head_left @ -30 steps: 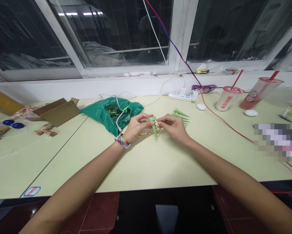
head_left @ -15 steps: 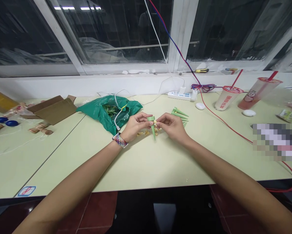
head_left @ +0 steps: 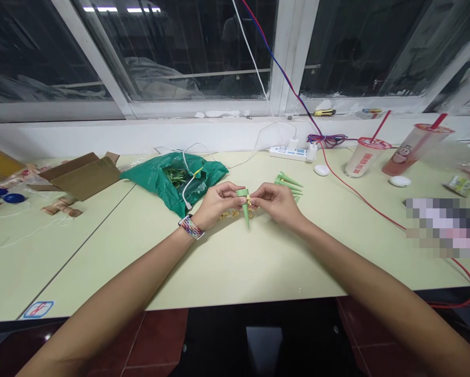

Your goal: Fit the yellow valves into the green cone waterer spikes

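Desk (head_left: 219, 262), pale green, carries 1 cardboard box (head_left: 81, 175), 1 green plastic bag (head_left: 172, 183), 1 power strip (head_left: 290, 153) and 2 plastic cups (head_left: 364, 157) with red straws. Green cone (head_left: 245, 208) sits mid-desk, held off the surface, tip down. Left hand (head_left: 219, 201) grip pinches its wide end; right hand (head_left: 276, 203) grip pinches the same end from the other side. At least 3 more green cones (head_left: 288, 183) lie just beyond right hand. Small tan pieces (head_left: 235, 215) lie scattered below both hands.
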{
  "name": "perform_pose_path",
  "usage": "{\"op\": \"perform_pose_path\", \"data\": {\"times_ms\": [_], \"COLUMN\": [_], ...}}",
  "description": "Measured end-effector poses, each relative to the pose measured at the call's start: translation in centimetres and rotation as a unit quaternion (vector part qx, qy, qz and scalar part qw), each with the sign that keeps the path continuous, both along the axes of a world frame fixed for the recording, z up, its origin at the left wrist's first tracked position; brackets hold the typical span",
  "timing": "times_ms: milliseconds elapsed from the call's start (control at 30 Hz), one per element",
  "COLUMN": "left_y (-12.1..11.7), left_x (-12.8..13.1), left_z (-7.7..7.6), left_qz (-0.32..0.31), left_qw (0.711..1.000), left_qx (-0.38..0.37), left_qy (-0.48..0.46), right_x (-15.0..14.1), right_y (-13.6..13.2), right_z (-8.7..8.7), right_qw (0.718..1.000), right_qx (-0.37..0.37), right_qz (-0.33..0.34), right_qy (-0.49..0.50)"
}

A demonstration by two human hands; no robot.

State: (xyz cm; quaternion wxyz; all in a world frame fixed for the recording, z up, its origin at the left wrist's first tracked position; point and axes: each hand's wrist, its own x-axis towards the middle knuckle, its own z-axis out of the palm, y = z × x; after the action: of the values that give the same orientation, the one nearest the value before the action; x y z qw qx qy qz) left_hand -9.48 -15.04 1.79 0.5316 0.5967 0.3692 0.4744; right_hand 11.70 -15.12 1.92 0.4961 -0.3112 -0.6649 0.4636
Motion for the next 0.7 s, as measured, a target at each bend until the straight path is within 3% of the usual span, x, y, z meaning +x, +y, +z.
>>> {"op": "perform_pose_path", "data": {"times_ms": [333,533,700], "left_y": [-0.5,-1.0,-2.0], "left_x": [1.2,2.6,3.2], "left_z": [1.0,1.1,0.7], "left_qz": [-0.056,0.017,0.003], "left_qw": [0.99,0.974,0.962], "left_qx": [-0.078,-0.122,-0.172], "left_qy": [-0.104,-0.189,-0.213], "right_x": [0.1,-1.7,-3.1], "right_y": [0.5,-0.8,-2.5], "right_z": [1.2,-0.2,-1.2], "right_qw": [0.998,0.994,0.993], "right_qx": [0.009,-0.029,-0.043], "right_qz": [0.034,0.088,0.108], "right_qy": [0.05,0.056,0.028]}}
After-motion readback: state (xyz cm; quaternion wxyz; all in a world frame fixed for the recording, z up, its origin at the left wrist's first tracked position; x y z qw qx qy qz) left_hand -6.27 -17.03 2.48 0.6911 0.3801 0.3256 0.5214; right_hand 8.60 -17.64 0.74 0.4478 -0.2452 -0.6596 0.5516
